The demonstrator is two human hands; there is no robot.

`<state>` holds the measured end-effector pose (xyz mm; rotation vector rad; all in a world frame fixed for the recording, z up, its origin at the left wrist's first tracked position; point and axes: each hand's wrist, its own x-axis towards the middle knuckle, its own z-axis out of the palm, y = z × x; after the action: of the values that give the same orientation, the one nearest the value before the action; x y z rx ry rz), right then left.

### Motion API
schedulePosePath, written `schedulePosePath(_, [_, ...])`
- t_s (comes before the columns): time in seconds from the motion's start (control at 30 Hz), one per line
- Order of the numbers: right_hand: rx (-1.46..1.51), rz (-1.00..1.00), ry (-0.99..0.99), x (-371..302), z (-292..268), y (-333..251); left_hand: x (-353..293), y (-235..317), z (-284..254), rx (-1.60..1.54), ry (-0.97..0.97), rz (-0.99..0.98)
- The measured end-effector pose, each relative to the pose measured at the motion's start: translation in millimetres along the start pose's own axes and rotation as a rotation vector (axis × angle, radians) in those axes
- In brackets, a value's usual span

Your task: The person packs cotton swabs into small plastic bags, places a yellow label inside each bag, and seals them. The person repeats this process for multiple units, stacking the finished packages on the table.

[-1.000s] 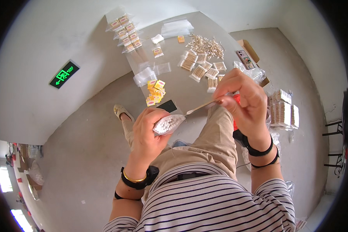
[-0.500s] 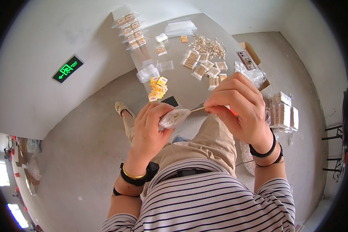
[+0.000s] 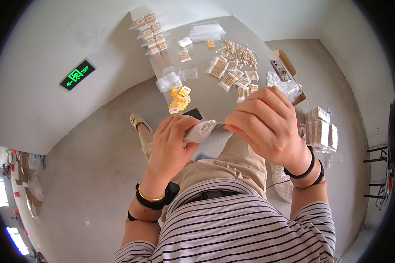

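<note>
My left hand point(image 3: 170, 139) is closed around a small clear bag point(image 3: 200, 130) packed with cotton swabs, their white tips bunched toward me. The bag's pointed end faces right. Beside that end, my right hand point(image 3: 264, 125) pinches a thin stick-like thing point(image 3: 220, 123) whose tip meets the bag. My fingers hide the rest of it, so its exact kind does not show. Beyond my hands, on the grey table, lie a heap of loose cotton swabs point(image 3: 238, 53) and several small bags of swabs point(image 3: 228, 80).
Yellow-orange cards point(image 3: 180, 100) lie near the table's front left, with clear empty bags point(image 3: 168, 81) behind them. Filled packs point(image 3: 151, 33) line the far left edge. A phone point(image 3: 280, 70) and an open carton point(image 3: 285, 62) are at the right. Stacked swab packs point(image 3: 319, 131) stand lower right.
My right hand has moved slightly left, closer to the bag, and less of the thin stick shows. The bag has tilted a little in my left hand.
</note>
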<state>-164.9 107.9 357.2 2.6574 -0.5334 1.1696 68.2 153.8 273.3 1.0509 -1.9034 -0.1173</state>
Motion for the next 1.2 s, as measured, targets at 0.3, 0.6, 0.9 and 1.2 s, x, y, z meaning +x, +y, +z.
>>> schedulePosePath(0.3, [0.120,0.092,0.040,1.2,-4.1,3.7,-8.0,-3.4,4.5,-0.144,0.015,-0.075])
schedulePosePath(0.6, [0.102,0.066,0.075,5.1,-3.4,0.8,-11.0,0.0,4.6,-0.160,0.021,-0.085])
schedulePosePath(0.9, [0.087,0.052,0.057,8.1,-4.9,-4.4,-10.6,3.4,2.3,-0.152,0.034,-0.072])
schedulePosePath(1.2, [0.098,0.043,-0.020,10.1,-4.3,-7.7,-14.5,5.4,-1.2,-0.129,0.026,-0.097])
